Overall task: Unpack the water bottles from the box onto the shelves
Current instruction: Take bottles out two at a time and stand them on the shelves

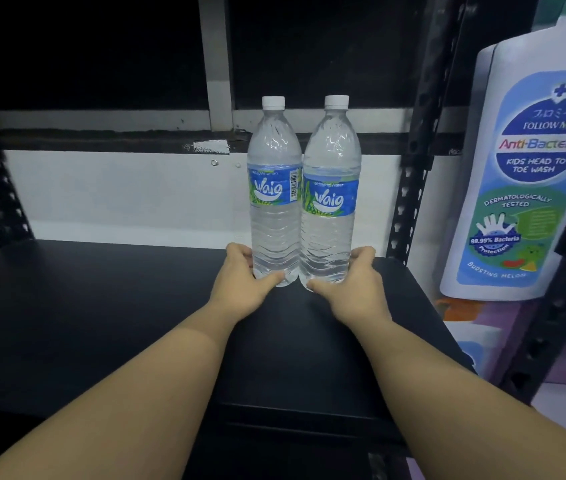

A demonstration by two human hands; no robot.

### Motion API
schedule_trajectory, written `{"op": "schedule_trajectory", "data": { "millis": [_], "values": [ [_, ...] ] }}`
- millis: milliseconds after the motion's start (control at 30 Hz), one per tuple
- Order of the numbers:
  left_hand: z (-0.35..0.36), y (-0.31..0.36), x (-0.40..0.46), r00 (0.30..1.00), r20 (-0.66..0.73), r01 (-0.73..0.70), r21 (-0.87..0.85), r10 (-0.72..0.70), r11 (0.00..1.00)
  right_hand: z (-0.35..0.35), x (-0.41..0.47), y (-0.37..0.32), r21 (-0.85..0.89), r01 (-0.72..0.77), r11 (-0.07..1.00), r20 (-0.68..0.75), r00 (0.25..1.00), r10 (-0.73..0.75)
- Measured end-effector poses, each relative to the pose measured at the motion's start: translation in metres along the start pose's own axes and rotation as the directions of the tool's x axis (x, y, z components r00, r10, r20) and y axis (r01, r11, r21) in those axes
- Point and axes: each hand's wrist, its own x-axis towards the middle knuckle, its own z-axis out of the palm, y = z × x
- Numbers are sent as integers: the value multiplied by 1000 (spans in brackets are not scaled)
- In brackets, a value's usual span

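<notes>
Hands [304,282] grip two bottles [304,192] upright

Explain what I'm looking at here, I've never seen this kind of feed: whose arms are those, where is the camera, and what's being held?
There is no machine here: a person works with bare hands, and the single picture comes from a wide-angle camera worn on their head, looking forward and down.

The left hand has its grip around the base of the left water bottle. The right hand does the same with the right water bottle. Both bottles stand upright, side by side, white caps on, at the back of a black shelf. Whether their bases fully rest on it I cannot tell.

To the right, past the rack's black upright, is a big cut-out of a kids' wash bottle. The box is not in view.
</notes>
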Motion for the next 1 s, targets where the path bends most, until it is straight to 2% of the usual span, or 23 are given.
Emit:
{"op": "schedule_trajectory", "data": {
  "millis": [133, 367, 633, 1000],
  "values": [
    [-1, 3, -6, 999, -30, -33, 58, 34, 998, 1, -1, -5, -138, -59, 989, -15, 998, 58],
    [2, 9, -12, 996, -62, -47, 144, 57, 988, -2, 0, -4, -136, -76, 988, -7, 997, 75],
    [-3, 16, -18, 994, -104, 41, 61, -35, 997, 1, -4, -8, -188, -64, 980, -18, 998, 61],
    [-7, 13, -17, 994, -98, 47, 1, -47, 999, 2, -7, -10, -233, -35, 972, -65, 998, 20]
  ]
}}
